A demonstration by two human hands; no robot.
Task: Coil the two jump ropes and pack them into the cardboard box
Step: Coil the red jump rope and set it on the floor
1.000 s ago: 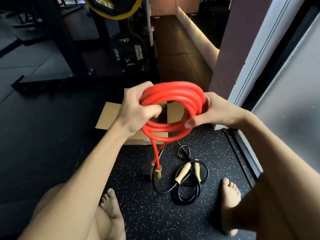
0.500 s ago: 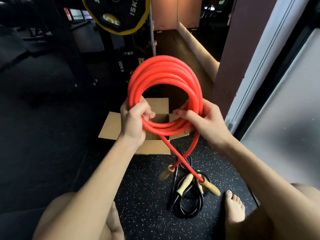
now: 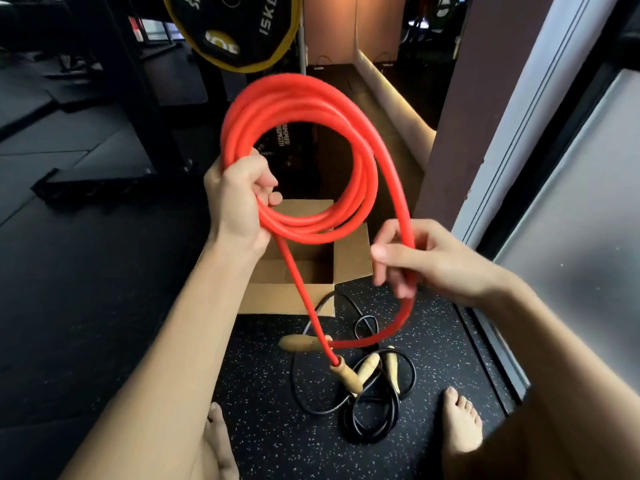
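Above the open cardboard box point(image 3: 350, 251), the red jump rope point(image 3: 313, 87) is held upright as a coil of several turns. Left hand point(image 3: 239, 206): fingers and thumb wrapped round the bundled turns at the coil's lower left edge. Right hand point(image 3: 426, 262): fingers curled round one loose outer strand, which leaves the coil's right side, passes through the hand and curves down and leftward. Both ends of the red rope hang below the coil, each with a wooden handle point(image 3: 347, 374), low over the floor; contact with the floor cannot be told. The box stands on the floor ahead of the feet, flaps folded outward, its mouth directly under the coil's lower arc; the right flap's edge lies just beside the right hand in this view. The black jump rope point(image 3: 367, 421) lies in a loose tangle on the speckled mat point(image 3: 273, 414), between the bare feet and just in front of the box's near wall, one strand reaching the box's near corner. On the right, a wall and door frame point(image 3: 519, 133) run close along the right arm. On the left, dark matting extends from the box to the foot of a black rack point(image 3: 114, 174). A weight plate point(image 3: 242, 27) hangs beyond the coil's top edge.
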